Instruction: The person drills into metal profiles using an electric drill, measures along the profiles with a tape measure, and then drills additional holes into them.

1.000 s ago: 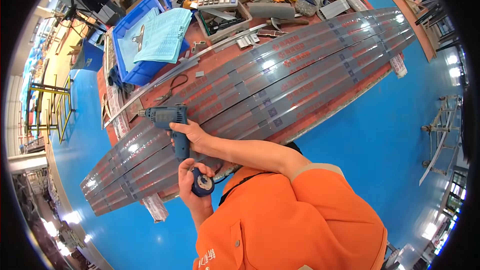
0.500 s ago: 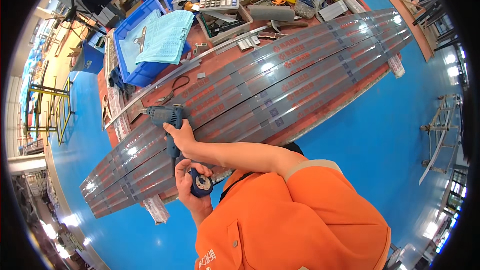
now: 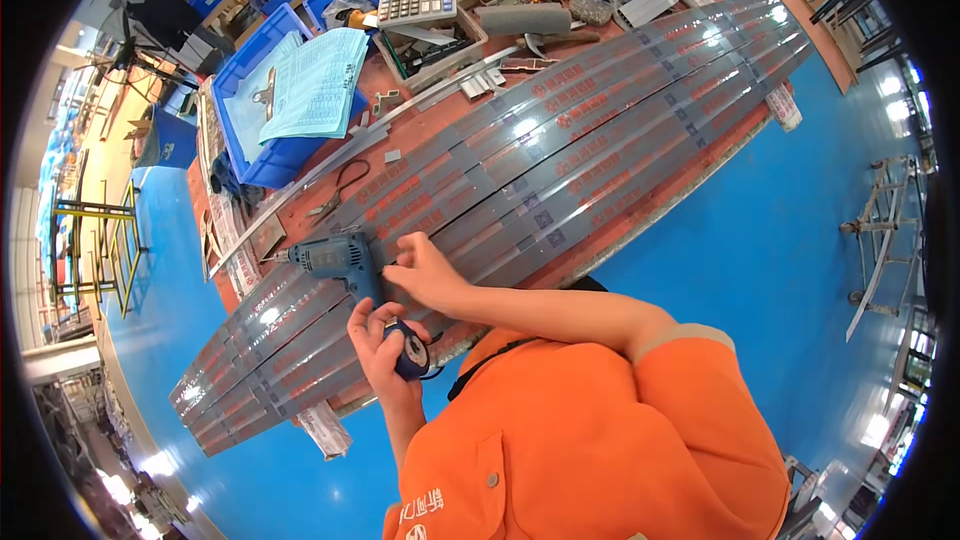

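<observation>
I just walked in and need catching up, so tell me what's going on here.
A person in an orange top has a round dark blue item in the left hand. The right hand, fingers curled, is beside the handle of a blue drill; whether they touch is unclear. The drill lies over long grey strips.

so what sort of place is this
Probably a workshop or small factory: a drill and long grey strips are on a red bench, with blue bins along its far side.
</observation>
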`<act>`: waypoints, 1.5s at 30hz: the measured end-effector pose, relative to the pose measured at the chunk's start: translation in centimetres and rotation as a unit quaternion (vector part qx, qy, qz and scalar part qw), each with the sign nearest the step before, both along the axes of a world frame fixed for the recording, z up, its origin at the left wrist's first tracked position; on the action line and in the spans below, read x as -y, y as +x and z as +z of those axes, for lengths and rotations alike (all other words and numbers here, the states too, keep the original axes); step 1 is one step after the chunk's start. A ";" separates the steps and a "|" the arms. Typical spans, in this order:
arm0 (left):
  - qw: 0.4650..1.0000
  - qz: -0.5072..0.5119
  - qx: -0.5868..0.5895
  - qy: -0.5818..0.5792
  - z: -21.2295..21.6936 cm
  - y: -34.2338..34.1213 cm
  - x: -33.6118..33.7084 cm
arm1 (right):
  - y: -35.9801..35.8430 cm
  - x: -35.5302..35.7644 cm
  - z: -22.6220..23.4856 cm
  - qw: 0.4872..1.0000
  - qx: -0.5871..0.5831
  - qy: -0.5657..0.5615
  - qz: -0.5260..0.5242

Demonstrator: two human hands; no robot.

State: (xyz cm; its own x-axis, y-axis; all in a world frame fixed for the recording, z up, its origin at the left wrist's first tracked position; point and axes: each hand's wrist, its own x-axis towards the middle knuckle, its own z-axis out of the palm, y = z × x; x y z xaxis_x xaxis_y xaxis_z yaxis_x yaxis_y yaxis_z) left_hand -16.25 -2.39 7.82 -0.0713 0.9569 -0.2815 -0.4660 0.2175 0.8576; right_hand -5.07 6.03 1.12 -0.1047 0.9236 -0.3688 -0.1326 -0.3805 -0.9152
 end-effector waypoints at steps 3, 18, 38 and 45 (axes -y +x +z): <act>0.982 -0.031 -0.184 -0.002 0.2 1.6 -0.8 | 6.5 1.7 3.2 0.985 -0.057 0.038 0.161; 0.868 -0.338 -0.362 -0.037 0.8 7.7 -3.2 | 25.8 0.4 6.1 0.995 -0.091 -0.034 0.009; 0.785 -0.459 -0.415 0.028 0.4 29.0 -20.9 | 51.4 -12.5 0.0 0.918 -0.140 0.079 -0.363; 0.775 -0.422 -0.466 0.058 1.8 27.6 -23.8 | 68.6 -19.0 -3.0 0.834 -0.027 0.059 -0.548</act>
